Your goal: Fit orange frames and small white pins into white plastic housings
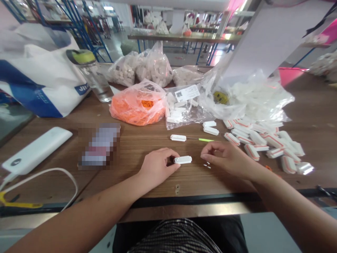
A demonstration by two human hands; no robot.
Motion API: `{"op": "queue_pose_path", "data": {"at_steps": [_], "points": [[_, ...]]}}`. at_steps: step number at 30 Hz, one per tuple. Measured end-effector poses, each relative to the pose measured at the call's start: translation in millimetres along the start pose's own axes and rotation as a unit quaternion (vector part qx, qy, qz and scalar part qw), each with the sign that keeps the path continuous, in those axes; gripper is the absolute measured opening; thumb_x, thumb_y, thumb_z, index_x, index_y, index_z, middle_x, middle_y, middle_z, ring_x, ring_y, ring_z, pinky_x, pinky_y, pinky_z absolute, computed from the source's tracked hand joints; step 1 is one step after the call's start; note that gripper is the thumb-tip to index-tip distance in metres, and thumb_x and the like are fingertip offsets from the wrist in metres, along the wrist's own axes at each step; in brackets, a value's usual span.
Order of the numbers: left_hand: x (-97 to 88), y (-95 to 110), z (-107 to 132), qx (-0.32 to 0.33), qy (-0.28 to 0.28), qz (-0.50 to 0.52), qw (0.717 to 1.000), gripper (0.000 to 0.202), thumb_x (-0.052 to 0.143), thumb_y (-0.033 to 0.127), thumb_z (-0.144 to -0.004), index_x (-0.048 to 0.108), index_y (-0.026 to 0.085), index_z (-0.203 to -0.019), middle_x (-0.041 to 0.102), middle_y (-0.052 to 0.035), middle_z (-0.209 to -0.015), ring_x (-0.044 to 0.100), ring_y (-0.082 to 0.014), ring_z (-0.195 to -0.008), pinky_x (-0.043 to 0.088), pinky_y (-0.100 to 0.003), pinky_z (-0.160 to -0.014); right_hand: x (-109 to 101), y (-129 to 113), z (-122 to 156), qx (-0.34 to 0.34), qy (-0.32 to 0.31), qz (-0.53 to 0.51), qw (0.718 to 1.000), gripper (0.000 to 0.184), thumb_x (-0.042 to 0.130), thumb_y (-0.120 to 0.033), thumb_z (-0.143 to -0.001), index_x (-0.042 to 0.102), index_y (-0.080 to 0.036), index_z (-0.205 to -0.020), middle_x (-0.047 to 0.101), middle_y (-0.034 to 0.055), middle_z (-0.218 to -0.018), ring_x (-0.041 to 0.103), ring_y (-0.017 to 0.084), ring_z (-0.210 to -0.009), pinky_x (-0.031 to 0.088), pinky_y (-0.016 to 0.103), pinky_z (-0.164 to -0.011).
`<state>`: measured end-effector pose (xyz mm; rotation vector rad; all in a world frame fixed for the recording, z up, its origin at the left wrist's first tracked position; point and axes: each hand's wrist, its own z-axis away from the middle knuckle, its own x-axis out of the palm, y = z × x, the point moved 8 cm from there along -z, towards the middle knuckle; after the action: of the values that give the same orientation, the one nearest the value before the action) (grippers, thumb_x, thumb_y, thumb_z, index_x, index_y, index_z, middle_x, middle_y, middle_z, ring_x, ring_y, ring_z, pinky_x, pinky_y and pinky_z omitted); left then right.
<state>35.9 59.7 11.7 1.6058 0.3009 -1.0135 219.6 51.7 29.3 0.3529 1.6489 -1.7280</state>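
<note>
Between the thumb and fingers of my left hand (159,167) is a white connector housing (183,160), its face of small holes turned up towards me. My right hand (226,156) hovers just right of it with thumb and forefinger pinched together; whatever they hold is too small to make out. A few tiny white pins (207,165) lie on the table below those fingertips. Beyond my hands lies a second white housing (178,137), with a thin metal needle running from it to a lime-green handle (205,140). Two more white housings (210,130) rest farther back.
Many white housings with orange strips (263,140) are heaped at the right. Behind stand a bag of orange parts (138,105), a clear bag of white parts (181,110) and crumpled plastic (258,98). Leftward are a bottle (94,77), a blurred-out rectangle (101,144) and a white power bank (37,149) with cable.
</note>
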Motion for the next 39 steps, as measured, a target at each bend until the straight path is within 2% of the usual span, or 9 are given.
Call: {"op": "queue_pose_path", "data": {"at_steps": [4,7,15,19,32,39], "points": [[-0.6,1,1,0.004,0.001,-0.004,1.0,0.013,0.068,0.025,-0.076,0.07,0.024,-0.089,0.059,0.0036,-0.07,0.05,-0.012,-0.061,0.035,-0.025,-0.057,28,-30,-13,-0.076,0.0,-0.028,0.997,0.013,0.058,-0.026,-0.084,0.065,-0.019,-0.076,0.064,-0.0003,-0.072,0.055,0.011,-0.064,0.043,0.024,-0.06],[-0.6,1,1,0.009,0.004,-0.005,1.0,0.012,0.068,0.026,-0.077,0.069,0.023,-0.088,0.059,0.0032,-0.07,0.051,-0.0121,-0.061,0.036,-0.025,-0.057,42,-36,-21,-0.112,0.006,0.002,0.994,0.013,0.059,-0.024,-0.083,0.065,-0.018,-0.073,0.06,-0.0024,-0.064,0.05,0.01,-0.057,0.039,0.025,-0.059],[-0.4,2,0,0.002,0.003,-0.011,1.0,0.012,0.069,0.027,-0.076,0.07,0.024,-0.088,0.058,0.0035,-0.068,0.051,-0.0125,-0.059,0.037,-0.025,-0.057,42,-42,-20,-0.165,0.042,0.091,0.981,0.012,0.057,-0.022,-0.085,0.064,-0.02,-0.075,0.059,-0.0029,-0.063,0.051,0.011,-0.06,0.038,0.033,-0.073],[-0.3,2,1,0.002,0.005,0.0,1.0,0.011,0.069,0.027,-0.077,0.07,0.023,-0.087,0.059,0.0036,-0.069,0.051,-0.0121,-0.059,0.036,-0.025,-0.057,43,-51,-16,-0.203,0.052,0.129,0.969,0.011,0.055,-0.019,-0.085,0.063,-0.019,-0.077,0.06,-0.0015,-0.065,0.052,0.012,-0.061,0.038,0.034,-0.074],[0.3,0,0,-0.015,-0.001,0.0,1.0,0.012,0.068,0.024,-0.075,0.07,0.023,-0.086,0.058,0.0036,-0.069,0.05,-0.0127,-0.061,0.035,-0.025,-0.057,47,-56,-19,-0.193,0.03,0.172,0.965,0.01,0.055,-0.016,-0.083,0.063,-0.018,-0.076,0.061,-0.0002,-0.066,0.053,0.012,-0.062,0.041,0.032,-0.07],[0.7,-1,1,-0.017,0.0,0.003,1.0,0.013,0.069,0.025,-0.075,0.07,0.024,-0.088,0.059,0.0039,-0.069,0.05,-0.0121,-0.06,0.036,-0.025,-0.058,45,-53,-20,-0.171,0.032,0.143,0.974,0.011,0.056,-0.015,-0.082,0.063,-0.018,-0.073,0.061,-0.0009,-0.062,0.051,0.011,-0.058,0.04,0.029,-0.064]]}}
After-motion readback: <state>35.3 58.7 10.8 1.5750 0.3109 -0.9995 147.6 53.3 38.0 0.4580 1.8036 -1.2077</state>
